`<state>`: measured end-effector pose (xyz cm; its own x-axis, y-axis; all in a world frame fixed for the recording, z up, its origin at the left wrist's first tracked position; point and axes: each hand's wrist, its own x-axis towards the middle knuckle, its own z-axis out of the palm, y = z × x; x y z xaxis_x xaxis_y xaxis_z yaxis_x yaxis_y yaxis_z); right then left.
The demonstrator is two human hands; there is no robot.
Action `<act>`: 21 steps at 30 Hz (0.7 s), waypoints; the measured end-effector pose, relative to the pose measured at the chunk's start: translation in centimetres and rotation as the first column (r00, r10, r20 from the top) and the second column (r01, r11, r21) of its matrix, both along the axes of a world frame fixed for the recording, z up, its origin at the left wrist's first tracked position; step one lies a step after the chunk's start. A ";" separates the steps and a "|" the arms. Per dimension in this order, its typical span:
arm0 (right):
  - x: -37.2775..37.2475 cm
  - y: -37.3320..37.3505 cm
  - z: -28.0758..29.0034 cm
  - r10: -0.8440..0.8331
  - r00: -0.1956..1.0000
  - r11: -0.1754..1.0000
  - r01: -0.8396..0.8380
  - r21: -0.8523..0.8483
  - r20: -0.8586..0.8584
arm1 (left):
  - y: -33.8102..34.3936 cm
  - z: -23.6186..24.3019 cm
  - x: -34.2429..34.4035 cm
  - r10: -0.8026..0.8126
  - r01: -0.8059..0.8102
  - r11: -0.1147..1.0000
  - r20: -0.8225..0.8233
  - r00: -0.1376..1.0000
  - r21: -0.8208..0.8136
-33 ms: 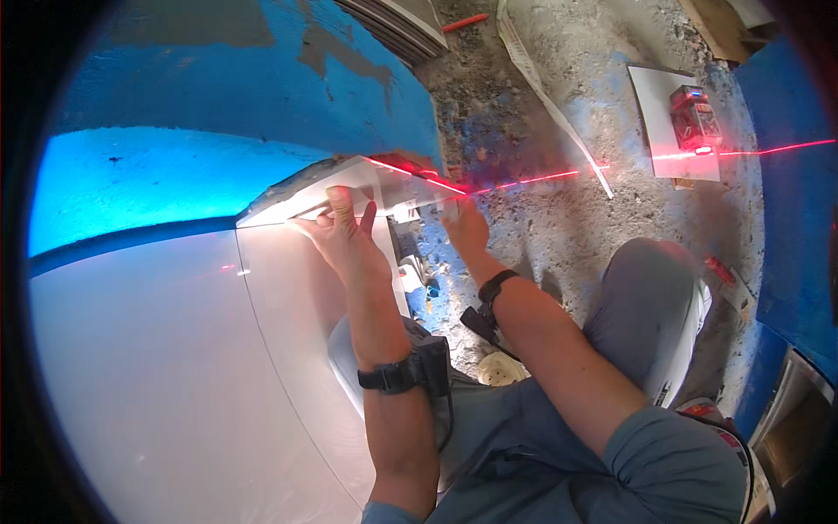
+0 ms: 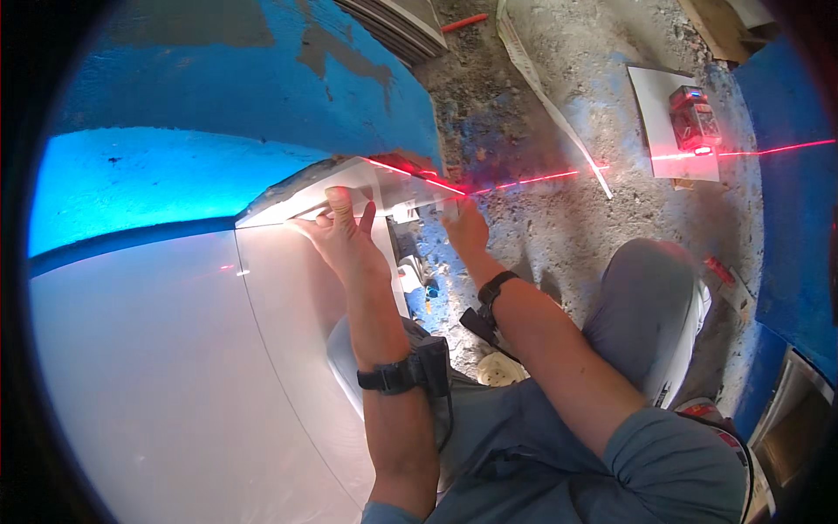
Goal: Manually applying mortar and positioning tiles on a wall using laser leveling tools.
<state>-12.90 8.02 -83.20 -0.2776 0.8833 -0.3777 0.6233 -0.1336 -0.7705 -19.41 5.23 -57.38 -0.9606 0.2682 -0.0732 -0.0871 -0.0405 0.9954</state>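
A white tile piece lies along the foot of the blue wall, next to large white tiles that fill the left side. My left hand rests against this piece with its fingers spread and its thumb raised along the surface. At the right end of the same piece, my right hand has its fingers closed on the edge; the fingertips are partly hidden. A red laser line crosses the back edge of the piece. Dark straps circle both my forearms.
A red laser level stands on a white board at right. A pale strip crosses the rough floor. Stacked panels lean at the back. A red-handled tool lies beyond my knee. The blue wall rises behind the tiles.
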 end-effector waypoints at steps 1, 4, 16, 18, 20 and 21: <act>0.0 0.0 -0.3 0.001 1.000 1.000 -0.001 0.000 0.002 | 0.0 0.0 0.0 0.000 0.000 1.000 -0.008 1.000 -0.005; 0.2 0.3 -2.1 -0.118 0.993 0.986 0.114 -0.118 -0.025 | 0.6 0.3 0.6 0.007 -0.007 1.000 0.004 1.000 0.022; -2.8 -0.9 -8.4 -0.569 0.763 0.799 0.425 -0.426 -0.306 | -0.3 -0.1 -0.8 0.042 -0.044 0.997 0.037 0.998 0.064; -1.2 0.2 -10.7 -0.495 0.854 0.831 0.411 -0.374 -0.162 | 0.6 -0.5 0.2 0.017 -0.023 0.994 0.056 0.998 0.107; -0.2 1.4 -11.2 -0.525 0.819 0.817 0.409 -0.406 -0.233 | 1.0 -1.1 0.2 -0.040 0.031 0.986 0.049 0.998 0.161; 0.0 1.3 -10.2 -0.518 0.813 0.815 0.373 -0.443 -0.267 | 0.9 -1.5 0.1 0.002 -0.011 0.989 0.062 0.998 0.150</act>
